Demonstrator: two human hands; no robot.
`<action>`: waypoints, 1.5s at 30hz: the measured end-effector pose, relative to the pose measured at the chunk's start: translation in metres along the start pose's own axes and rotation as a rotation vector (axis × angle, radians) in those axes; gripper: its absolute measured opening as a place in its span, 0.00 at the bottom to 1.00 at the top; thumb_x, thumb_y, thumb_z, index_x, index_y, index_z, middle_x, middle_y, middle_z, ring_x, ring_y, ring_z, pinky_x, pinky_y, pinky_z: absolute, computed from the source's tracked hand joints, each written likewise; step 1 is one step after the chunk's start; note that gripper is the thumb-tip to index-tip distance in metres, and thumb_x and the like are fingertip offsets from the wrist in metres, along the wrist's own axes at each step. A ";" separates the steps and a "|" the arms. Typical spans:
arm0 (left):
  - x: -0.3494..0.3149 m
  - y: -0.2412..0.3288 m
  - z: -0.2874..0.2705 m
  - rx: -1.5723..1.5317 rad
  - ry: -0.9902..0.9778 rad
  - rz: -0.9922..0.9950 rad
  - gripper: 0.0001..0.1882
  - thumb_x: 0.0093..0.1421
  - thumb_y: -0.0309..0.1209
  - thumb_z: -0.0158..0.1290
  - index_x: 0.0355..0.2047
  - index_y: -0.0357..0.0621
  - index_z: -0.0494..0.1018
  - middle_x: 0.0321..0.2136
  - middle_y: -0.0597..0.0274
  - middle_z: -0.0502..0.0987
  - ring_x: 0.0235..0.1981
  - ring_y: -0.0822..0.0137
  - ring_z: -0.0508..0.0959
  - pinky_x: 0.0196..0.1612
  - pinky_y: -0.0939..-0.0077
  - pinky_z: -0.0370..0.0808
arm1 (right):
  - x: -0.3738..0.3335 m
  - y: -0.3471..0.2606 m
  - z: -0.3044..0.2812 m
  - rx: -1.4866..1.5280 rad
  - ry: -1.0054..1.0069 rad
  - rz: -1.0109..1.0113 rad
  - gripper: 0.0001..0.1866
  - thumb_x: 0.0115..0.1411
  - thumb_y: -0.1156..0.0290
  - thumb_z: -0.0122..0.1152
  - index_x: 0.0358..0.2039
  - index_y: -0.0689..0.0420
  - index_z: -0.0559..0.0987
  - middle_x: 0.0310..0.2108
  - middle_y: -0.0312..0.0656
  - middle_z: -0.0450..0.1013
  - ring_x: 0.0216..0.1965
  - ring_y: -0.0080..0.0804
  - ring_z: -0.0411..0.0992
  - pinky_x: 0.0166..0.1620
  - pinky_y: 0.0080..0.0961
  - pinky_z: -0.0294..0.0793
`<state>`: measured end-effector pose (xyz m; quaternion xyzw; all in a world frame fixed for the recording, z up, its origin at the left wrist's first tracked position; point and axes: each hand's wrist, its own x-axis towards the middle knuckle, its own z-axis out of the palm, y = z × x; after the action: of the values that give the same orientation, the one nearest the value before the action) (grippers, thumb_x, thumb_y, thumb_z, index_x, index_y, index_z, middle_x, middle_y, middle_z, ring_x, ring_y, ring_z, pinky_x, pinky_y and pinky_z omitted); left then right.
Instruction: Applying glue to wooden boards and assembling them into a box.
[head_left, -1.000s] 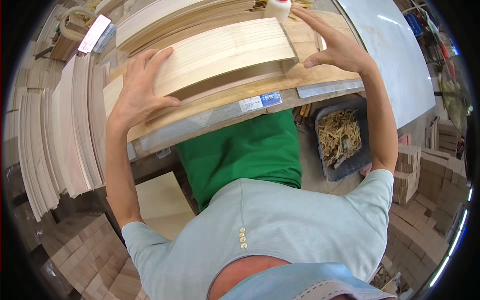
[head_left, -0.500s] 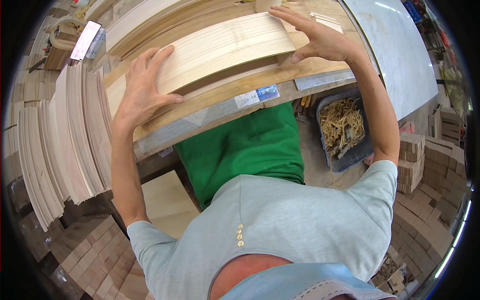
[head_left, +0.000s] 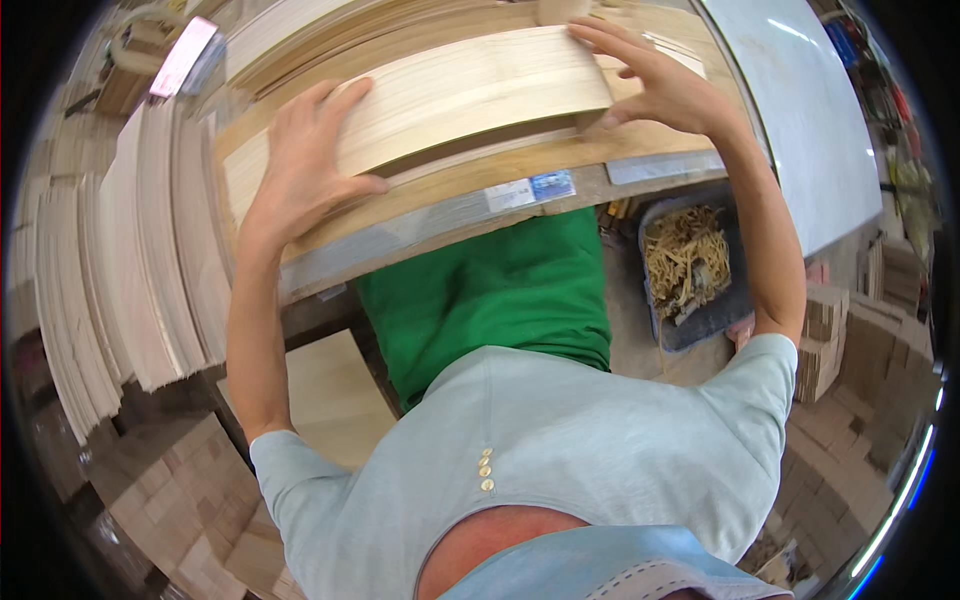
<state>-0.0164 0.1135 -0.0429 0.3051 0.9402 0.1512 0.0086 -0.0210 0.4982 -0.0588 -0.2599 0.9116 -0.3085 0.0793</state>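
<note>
One pale wooden box-like piece (head_left: 480, 90) lay on the bench (head_left: 650, 141), long side facing the person, a dark gap showing under its top board. Looked light for its length and stiff; bare wood, so probably decent grip, though thin board edges could chip or dent. Best hold seemed to be across the width near both ends, fingers on the far edge, thumbs on the near one. Left hand (head_left: 312, 160) was spread wide over the left part, fingers on the top face, thumb out along the near side. Right hand (head_left: 672, 88) arched open around the right end, fingertips at the far corner, thumb by the near corner; couldn't tell how firmly either pressed. Elbows out, left forearm nearly straight up the view, right one slanting inward.
</note>
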 end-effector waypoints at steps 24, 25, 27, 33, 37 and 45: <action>-0.075 -0.084 -0.056 0.008 -0.235 -0.221 0.58 0.32 0.18 0.64 0.65 0.50 0.49 0.64 0.57 0.52 0.62 0.52 0.57 0.67 0.62 0.57 | 0.001 -0.008 0.000 0.099 0.049 0.200 0.57 0.22 0.51 0.74 0.61 0.40 0.65 0.64 0.33 0.57 0.52 0.38 0.68 0.54 0.36 0.70; -0.073 -0.083 -0.056 0.007 -0.237 -0.217 0.58 0.32 0.18 0.64 0.65 0.50 0.49 0.64 0.57 0.52 0.62 0.52 0.57 0.67 0.62 0.57 | 0.000 -0.008 -0.001 0.100 0.051 0.203 0.57 0.22 0.51 0.74 0.61 0.40 0.65 0.64 0.33 0.57 0.52 0.38 0.68 0.54 0.36 0.70; -0.070 -0.079 -0.058 -0.025 -0.257 -0.272 0.58 0.31 0.19 0.64 0.65 0.50 0.50 0.63 0.58 0.54 0.62 0.52 0.58 0.67 0.63 0.56 | -0.001 -0.006 -0.003 0.112 0.045 0.205 0.58 0.21 0.49 0.74 0.61 0.41 0.65 0.64 0.33 0.57 0.52 0.38 0.68 0.54 0.36 0.70; -0.074 -0.085 -0.050 -0.056 -0.220 -0.261 0.58 0.32 0.19 0.64 0.65 0.50 0.48 0.64 0.53 0.51 0.62 0.53 0.59 0.66 0.65 0.57 | 0.001 -0.015 -0.001 0.183 0.013 0.204 0.58 0.27 0.48 0.74 0.63 0.43 0.62 0.64 0.37 0.56 0.54 0.40 0.67 0.54 0.39 0.71; -0.083 -0.067 -0.053 -0.106 -0.090 -0.183 0.56 0.38 0.22 0.63 0.67 0.51 0.45 0.66 0.51 0.47 0.62 0.54 0.60 0.65 0.66 0.57 | -0.005 -0.010 0.004 0.332 0.040 0.150 0.48 0.45 0.44 0.67 0.65 0.48 0.59 0.64 0.45 0.56 0.58 0.44 0.64 0.54 0.41 0.70; -0.096 -0.081 0.002 -1.096 0.205 -0.826 0.35 0.66 0.56 0.37 0.54 0.33 0.66 0.49 0.52 0.73 0.52 0.63 0.71 0.55 0.67 0.67 | -0.005 0.013 0.034 0.849 0.110 0.540 0.30 0.66 0.48 0.43 0.51 0.63 0.71 0.45 0.44 0.72 0.45 0.29 0.71 0.44 0.33 0.78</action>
<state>0.0154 -0.0032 -0.0759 -0.1420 0.7635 0.6165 0.1296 -0.0118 0.4923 -0.0941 0.0570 0.7434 -0.6334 0.2069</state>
